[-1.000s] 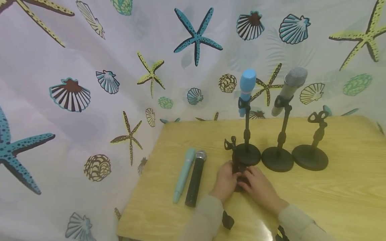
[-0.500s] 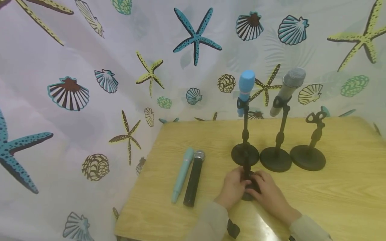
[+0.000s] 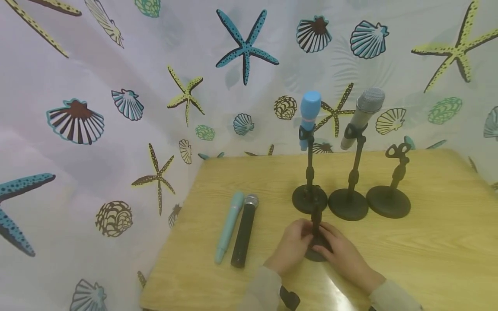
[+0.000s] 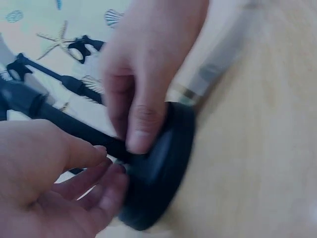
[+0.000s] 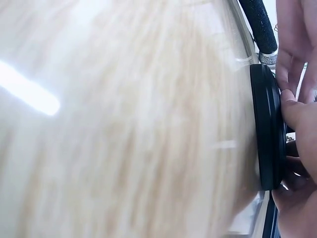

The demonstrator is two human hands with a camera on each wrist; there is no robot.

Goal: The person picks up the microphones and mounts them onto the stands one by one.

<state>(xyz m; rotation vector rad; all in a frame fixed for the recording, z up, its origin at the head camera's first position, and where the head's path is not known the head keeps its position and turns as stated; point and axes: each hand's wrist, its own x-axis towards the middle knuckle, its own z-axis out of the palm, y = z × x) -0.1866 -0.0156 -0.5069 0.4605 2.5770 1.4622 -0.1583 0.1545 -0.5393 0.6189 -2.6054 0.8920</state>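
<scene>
In the head view, both hands hold a short black microphone stand (image 3: 317, 212) low down at its round base (image 3: 315, 256). My left hand (image 3: 291, 245) grips the base from the left, its fingers curled near the pole. From the right, my right hand (image 3: 345, 258) holds the same base, thumb on top, fingers partly hidden behind the pole. The left wrist view shows the right thumb (image 4: 142, 126) against the base by the pole. In the right wrist view the base's rim (image 5: 270, 129) is edge-on beside the tabletop; whether it touches the table I cannot tell.
Behind stand one stand with a blue microphone (image 3: 310, 108), one with a grey microphone (image 3: 365, 110) and a third stand (image 3: 389, 201) with a bare clip. A teal microphone (image 3: 229, 226) and a black microphone (image 3: 244, 235) lie left on the wooden table (image 3: 435, 259). A patterned curtain (image 3: 155, 43) hangs behind.
The held stand has moved right and nearer to me along with both hands, from left of the blue microphone's stand to in front of it. The other stands and loose microphones stay put.
</scene>
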